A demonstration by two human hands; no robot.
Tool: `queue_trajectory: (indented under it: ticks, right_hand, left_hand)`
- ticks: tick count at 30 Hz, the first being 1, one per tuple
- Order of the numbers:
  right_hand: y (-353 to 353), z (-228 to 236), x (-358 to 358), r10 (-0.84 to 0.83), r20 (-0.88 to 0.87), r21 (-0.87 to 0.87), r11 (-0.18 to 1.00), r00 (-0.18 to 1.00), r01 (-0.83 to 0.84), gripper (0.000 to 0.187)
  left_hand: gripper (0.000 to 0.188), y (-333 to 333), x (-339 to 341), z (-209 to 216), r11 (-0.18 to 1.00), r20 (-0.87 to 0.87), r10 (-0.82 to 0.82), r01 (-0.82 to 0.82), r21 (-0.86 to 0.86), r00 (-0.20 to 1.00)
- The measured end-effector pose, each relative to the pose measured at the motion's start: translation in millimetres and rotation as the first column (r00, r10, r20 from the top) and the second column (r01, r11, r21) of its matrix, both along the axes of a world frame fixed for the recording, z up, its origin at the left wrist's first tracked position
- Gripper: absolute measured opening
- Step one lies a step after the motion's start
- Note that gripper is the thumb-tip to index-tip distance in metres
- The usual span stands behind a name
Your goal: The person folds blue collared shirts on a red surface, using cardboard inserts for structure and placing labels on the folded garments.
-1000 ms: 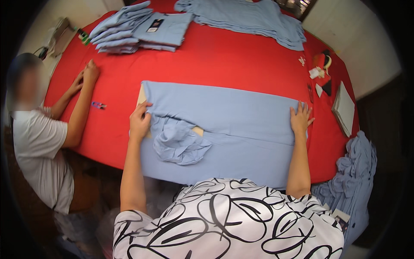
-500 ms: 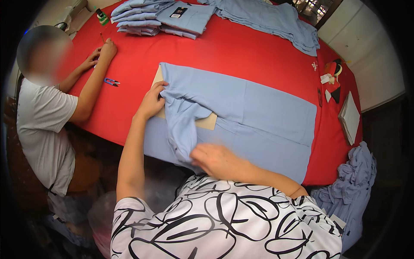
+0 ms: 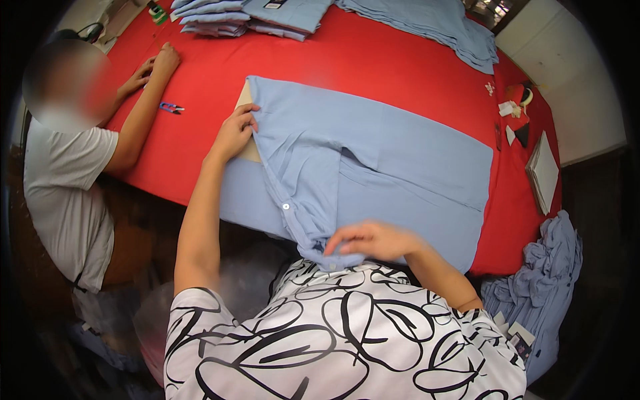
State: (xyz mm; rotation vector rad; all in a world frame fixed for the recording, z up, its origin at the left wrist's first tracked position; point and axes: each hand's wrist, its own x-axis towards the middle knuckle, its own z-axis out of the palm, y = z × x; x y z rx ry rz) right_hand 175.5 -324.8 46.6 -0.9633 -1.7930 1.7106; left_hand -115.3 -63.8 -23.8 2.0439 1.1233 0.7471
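A light blue buttoned shirt [image 3: 413, 147] lies spread and partly folded on the table in front of me, over a beige card [image 3: 251, 152] that shows at its left edge. My left hand [image 3: 236, 133] is at that edge, fingers bent onto the cloth beside the card. A sleeve is laid down toward my body, showing a white button [image 3: 286, 207], and its cuff [image 3: 333, 262] hangs at the table's near edge. Just over the cuff is my right hand [image 3: 375, 241], slightly blurred, its fingers stretched out and apart.
Folded blue shirts [image 3: 213, 20] and more blue cloth [image 3: 427, 30] sit at the back of the red table [image 3: 200, 80]. Blue thread snips [image 3: 172, 107] lie left, by a co-worker's arms [image 3: 143, 113]. Right are a white stack [image 3: 543, 172], a tape roll [image 3: 527, 97] and heaped blue garments [image 3: 533, 280].
The bunched sleeve is now spread out toward me, covering more of the card. My right hand has moved right, its fingers now apart. My left hand stays at the card's edge.
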Motion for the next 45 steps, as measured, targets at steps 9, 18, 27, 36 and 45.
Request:
queue_trajectory:
  ticks: [9,18,27,36,45]
  right_hand:
    - [13.1,-28.7,136.7,-0.919,0.167,-0.119,0.34,0.357,0.933,0.039]
    - [38.1,-60.6,113.2,-0.935,0.336,0.753,0.338,0.112,0.564,0.033]
    - [59.3,-10.5,104.2,-0.921,0.331,0.851,0.386,0.205,0.357,0.027]
    - [30.4,-59.3,-95.7,-0.174,0.508,0.747,0.576,0.844,-0.331,0.024]
    - [204.4,2.5,-1.3,-0.75,0.009,0.513,0.571,0.661,0.641,0.02]
  left_hand:
    - [0.013,-4.5,1.2,5.5,1.0,-0.067,0.013,-0.011,0.026,0.998]
    - [0.035,-13.3,5.3,17.8,0.988,-0.211,-0.098,0.12,0.098,0.973]
    - [0.032,2.4,-9.5,27.4,0.962,-0.399,-0.138,0.219,0.164,0.907]
    - [0.021,8.8,-0.1,29.8,0.981,-0.352,-0.187,0.195,-0.015,0.917]
    - [0.082,48.3,-3.5,37.7,0.795,0.04,-0.143,0.139,-0.591,0.989]
